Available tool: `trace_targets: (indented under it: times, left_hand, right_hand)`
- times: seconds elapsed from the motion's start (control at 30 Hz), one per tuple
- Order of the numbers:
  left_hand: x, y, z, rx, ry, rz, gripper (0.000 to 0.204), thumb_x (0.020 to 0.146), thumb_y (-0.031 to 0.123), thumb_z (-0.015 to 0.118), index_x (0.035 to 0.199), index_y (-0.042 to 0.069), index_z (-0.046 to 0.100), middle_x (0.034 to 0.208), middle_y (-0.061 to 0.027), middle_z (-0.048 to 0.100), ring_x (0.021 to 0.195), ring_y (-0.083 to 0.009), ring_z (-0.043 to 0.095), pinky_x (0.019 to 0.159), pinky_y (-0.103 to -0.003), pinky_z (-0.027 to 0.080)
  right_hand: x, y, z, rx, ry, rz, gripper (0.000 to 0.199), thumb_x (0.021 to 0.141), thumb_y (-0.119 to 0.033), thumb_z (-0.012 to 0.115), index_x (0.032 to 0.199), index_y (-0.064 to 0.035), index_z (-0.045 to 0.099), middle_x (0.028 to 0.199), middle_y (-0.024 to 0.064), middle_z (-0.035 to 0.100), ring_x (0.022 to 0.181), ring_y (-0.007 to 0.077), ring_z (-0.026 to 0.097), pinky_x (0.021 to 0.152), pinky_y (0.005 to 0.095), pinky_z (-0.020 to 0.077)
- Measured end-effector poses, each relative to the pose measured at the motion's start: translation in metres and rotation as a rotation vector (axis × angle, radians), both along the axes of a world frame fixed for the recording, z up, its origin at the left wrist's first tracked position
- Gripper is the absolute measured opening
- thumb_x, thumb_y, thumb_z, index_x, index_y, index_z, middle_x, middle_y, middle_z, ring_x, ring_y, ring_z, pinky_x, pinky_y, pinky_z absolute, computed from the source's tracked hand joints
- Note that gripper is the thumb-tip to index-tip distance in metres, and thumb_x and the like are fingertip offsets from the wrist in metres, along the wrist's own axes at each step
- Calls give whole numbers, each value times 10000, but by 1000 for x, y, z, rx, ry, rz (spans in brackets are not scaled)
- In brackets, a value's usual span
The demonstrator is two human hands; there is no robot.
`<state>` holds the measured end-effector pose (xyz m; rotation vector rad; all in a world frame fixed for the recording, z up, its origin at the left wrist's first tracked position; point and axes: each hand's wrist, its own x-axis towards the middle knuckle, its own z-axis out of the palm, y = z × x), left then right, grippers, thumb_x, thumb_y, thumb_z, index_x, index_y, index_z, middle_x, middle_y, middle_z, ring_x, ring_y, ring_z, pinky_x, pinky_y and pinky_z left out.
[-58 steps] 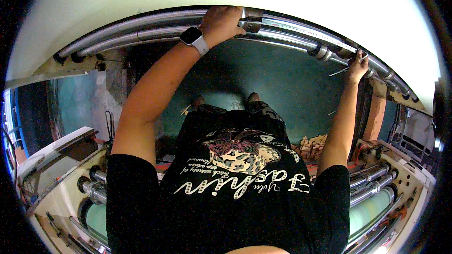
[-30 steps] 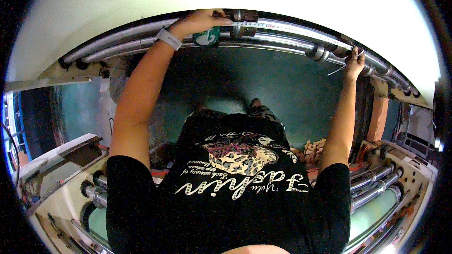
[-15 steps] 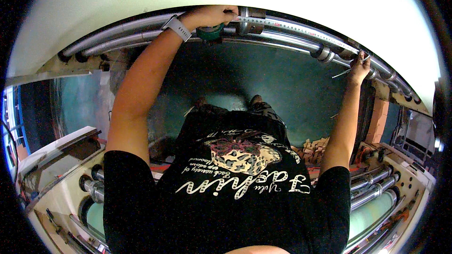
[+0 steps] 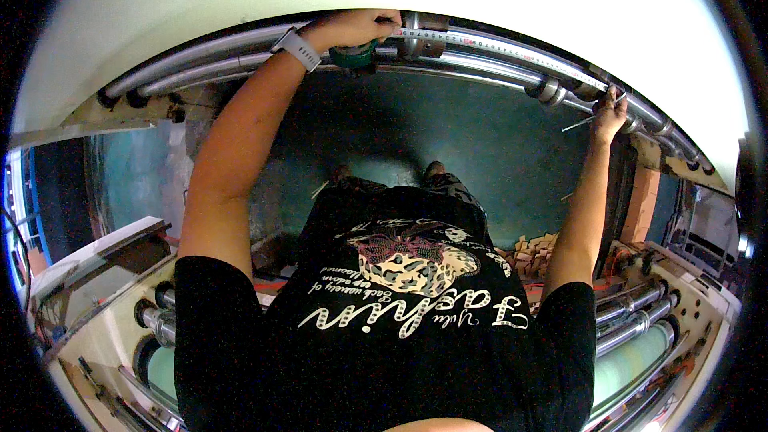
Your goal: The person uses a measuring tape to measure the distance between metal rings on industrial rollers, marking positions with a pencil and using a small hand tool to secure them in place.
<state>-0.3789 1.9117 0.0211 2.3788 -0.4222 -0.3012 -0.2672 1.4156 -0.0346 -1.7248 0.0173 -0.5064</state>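
A long, shiny steel roller shaft (image 4: 496,60) arcs across the top of the view from about 10 o'clock to 2 o'clock, with further grey rods running alongside it. Below it lies a dark teal machine floor (image 4: 448,132) on which the person's feet stand. Cream-coloured machine frames with more steel rollers (image 4: 632,324) sit at 4 and 8 o'clock, and a heap of small tan cardboard offcuts (image 4: 534,250) lies at roughly 3 o'clock beside the person's hip.

A thin silver measuring tape blade (image 4: 512,50) runs along the shaft between the two hands. The left hand (image 4: 352,26), at 12 o'clock and wearing a grey wristwatch (image 4: 298,48), is curled shut around a round green tape-measure case (image 4: 353,56) pressed up against the shaft. The right hand (image 4: 610,110), at 2 o'clock, pinches the far end of the blade against the shaft, fingers closed.
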Motion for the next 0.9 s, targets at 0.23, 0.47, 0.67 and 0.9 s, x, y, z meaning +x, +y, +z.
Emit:
trace_targets:
  times: [0.23, 0.47, 0.67, 0.9]
  left_hand:
    - [-3, 3, -2, -4, 10, 18, 186, 847, 243, 543, 846, 59, 578, 673, -6, 522, 666, -100, 494, 634, -257, 416]
    - [-6, -1, -5, -33, 8, 26, 179, 867, 206, 512, 843, 34, 557, 689, -17, 520, 667, -102, 490, 641, -257, 418]
    - [-13, -12, -3, 26, -38, 168, 154, 859, 191, 519, 865, 40, 549, 751, -45, 533, 722, -145, 500, 701, -293, 421]
    - [-17, -19, 1, 86, -7, 257, 171, 831, 208, 563, 887, 46, 561, 828, -59, 558, 805, -178, 518, 755, -312, 420]
  right_hand:
    - [-2, 6, 3, 77, 12, 20, 120, 856, -213, 570, 805, -107, 545, 560, -65, 413, 447, 29, 320, 392, 192, 246]
    - [-6, 6, -5, 36, -11, -88, 153, 839, -193, 591, 738, -83, 556, 671, -49, 490, 596, 67, 388, 522, 221, 334]
    - [0, -5, -12, 88, -13, -47, 119, 825, -174, 614, 779, -73, 573, 702, -20, 546, 646, 80, 458, 587, 226, 403]
    - [7, -3, -20, 170, -90, -76, 87, 813, -140, 617, 794, -89, 550, 602, -32, 470, 459, 58, 372, 388, 206, 279]
